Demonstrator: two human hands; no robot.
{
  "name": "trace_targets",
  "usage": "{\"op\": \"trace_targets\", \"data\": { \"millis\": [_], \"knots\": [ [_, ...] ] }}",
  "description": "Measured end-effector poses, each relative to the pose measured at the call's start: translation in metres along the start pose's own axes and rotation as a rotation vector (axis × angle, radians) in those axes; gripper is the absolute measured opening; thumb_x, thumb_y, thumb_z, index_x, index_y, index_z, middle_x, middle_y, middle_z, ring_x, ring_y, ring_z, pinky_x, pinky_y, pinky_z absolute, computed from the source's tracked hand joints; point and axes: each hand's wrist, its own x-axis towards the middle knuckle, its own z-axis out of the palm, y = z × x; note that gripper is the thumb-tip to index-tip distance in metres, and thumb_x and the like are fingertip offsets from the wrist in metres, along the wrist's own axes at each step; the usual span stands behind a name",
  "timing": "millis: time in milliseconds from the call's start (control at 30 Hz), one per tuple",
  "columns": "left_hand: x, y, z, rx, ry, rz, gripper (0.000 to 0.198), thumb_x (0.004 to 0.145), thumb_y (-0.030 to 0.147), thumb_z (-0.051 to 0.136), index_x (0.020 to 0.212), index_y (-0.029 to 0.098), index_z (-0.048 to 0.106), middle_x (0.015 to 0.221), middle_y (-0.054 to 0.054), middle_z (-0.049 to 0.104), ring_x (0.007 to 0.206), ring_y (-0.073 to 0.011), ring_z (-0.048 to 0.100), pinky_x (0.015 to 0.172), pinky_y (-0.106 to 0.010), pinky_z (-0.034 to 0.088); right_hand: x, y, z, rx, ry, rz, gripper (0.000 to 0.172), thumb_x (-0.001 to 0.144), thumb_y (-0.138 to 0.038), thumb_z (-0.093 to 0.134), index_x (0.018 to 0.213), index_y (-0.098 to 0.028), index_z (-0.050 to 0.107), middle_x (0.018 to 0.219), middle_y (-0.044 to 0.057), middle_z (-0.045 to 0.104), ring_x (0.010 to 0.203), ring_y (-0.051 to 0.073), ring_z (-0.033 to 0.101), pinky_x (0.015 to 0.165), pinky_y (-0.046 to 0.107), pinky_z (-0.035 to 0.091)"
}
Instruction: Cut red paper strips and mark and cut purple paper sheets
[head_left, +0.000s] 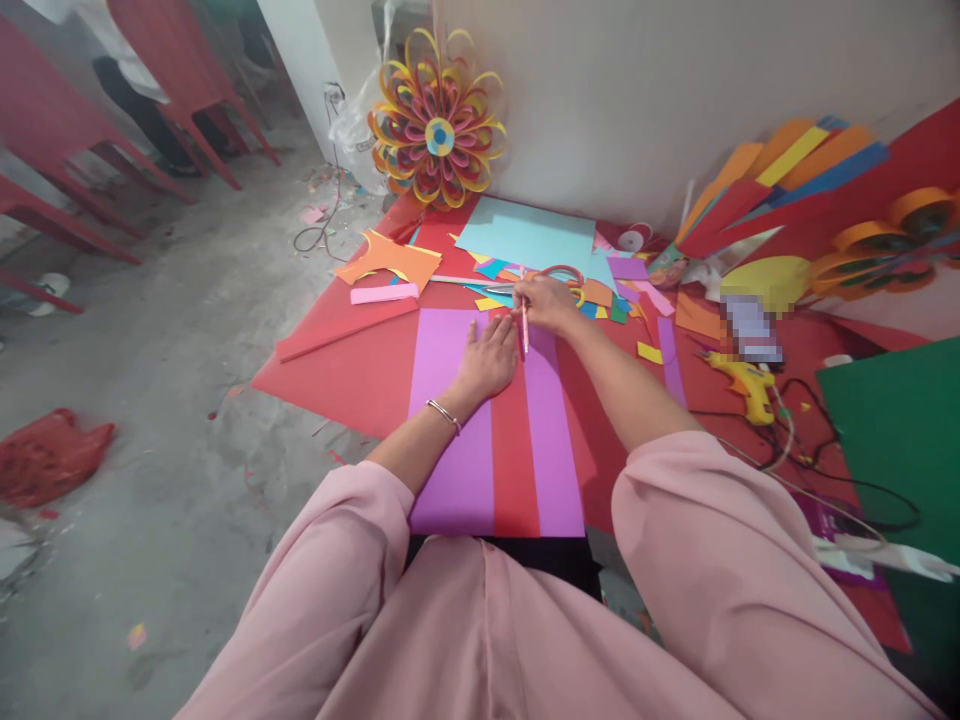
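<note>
My left hand [491, 362], with a bracelet at its wrist, lies flat with fingers stretched out over a red paper strip [514, 460] and purple paper [450, 470]. The red strip lies lengthwise over the purple, which shows on both sides of it. My right hand [546, 302] is closed around a thin pink pencil [525, 335] near the strip's far end, right beside my left fingertips. Its tip, and whether it touches the paper, I cannot make out. Just beyond my right hand lie scissors [562, 275], partly hidden by the hand and scraps.
Beyond the hands are a light blue sheet [525, 230], an orange cut-out [394, 262] and several scraps. A paper flower [439, 135] leans at the wall. To the right lie a yellow glue gun [750, 385] with cables, a phone [754, 330] and a green sheet [900, 430].
</note>
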Motion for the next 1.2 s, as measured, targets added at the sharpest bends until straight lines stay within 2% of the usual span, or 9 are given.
{"op": "trace_targets", "data": {
  "millis": [267, 500, 633, 767, 1000, 1200],
  "knots": [
    [0.023, -0.012, 0.001, 0.015, 0.036, 0.023, 0.058, 0.109, 0.029, 0.036, 0.164, 0.015, 0.048, 0.176, -0.015, 0.038, 0.164, -0.0346, 0.035, 0.134, -0.070, 0.020, 0.008, 0.006, 0.002, -0.031, 0.126, -0.011, 0.019, 0.089, -0.015, 0.060, 0.096, -0.022, 0.076, 0.096, 0.008, 0.076, 0.097, 0.026, 0.065, 0.064, 0.032, 0.029],
    [0.045, -0.024, 0.003, 0.010, 0.079, 0.052, 0.057, 0.109, 0.029, 0.039, 0.163, 0.015, 0.048, 0.175, -0.017, 0.039, 0.165, -0.0343, 0.033, 0.135, -0.067, 0.016, 0.026, 0.014, -0.003, -0.031, 0.169, -0.048, 0.017, 0.089, -0.012, 0.059, 0.091, -0.024, 0.071, 0.095, 0.004, 0.079, 0.103, 0.026, 0.066, 0.068, 0.032, 0.038],
    [0.043, -0.026, 0.008, 0.012, 0.128, 0.065, 0.058, 0.108, 0.026, 0.038, 0.164, 0.014, 0.047, 0.176, -0.017, 0.037, 0.166, -0.0328, 0.031, 0.137, -0.065, 0.014, 0.024, 0.013, -0.006, -0.038, 0.176, -0.064, 0.017, 0.089, -0.012, 0.058, 0.092, -0.024, 0.070, 0.095, 0.004, 0.078, 0.104, 0.025, 0.065, 0.067, 0.031, 0.039],
    [0.038, -0.025, 0.010, 0.005, 0.191, 0.086, 0.056, 0.108, 0.025, 0.038, 0.162, 0.014, 0.049, 0.176, -0.018, 0.037, 0.167, -0.0311, 0.029, 0.138, -0.064, 0.010, 0.014, 0.003, -0.011, -0.039, 0.244, -0.081, 0.017, 0.099, -0.019, 0.054, 0.092, -0.023, 0.068, 0.090, 0.005, 0.075, 0.104, 0.025, 0.063, 0.071, 0.032, 0.041],
    [0.032, -0.022, 0.001, -0.023, 0.331, 0.139, 0.056, 0.109, 0.025, 0.038, 0.163, 0.015, 0.047, 0.175, -0.017, 0.040, 0.169, -0.0291, 0.023, 0.139, -0.062, -0.001, -0.007, -0.019, -0.033, -0.140, 0.288, -0.101, 0.036, 0.110, -0.030, 0.037, 0.101, -0.024, 0.072, 0.096, 0.009, 0.073, 0.113, 0.027, 0.060, 0.080, 0.035, 0.047],
    [0.029, -0.019, -0.005, -0.019, 0.278, 0.142, 0.058, 0.108, 0.024, 0.037, 0.166, 0.018, 0.045, 0.177, -0.013, 0.036, 0.169, -0.0284, 0.020, 0.139, -0.061, 0.000, -0.019, -0.025, -0.037, -0.182, 0.244, -0.038, 0.043, 0.113, -0.035, 0.030, 0.112, -0.026, 0.072, 0.106, 0.011, 0.075, 0.119, 0.030, 0.060, 0.084, 0.039, 0.047]
  ]
}}
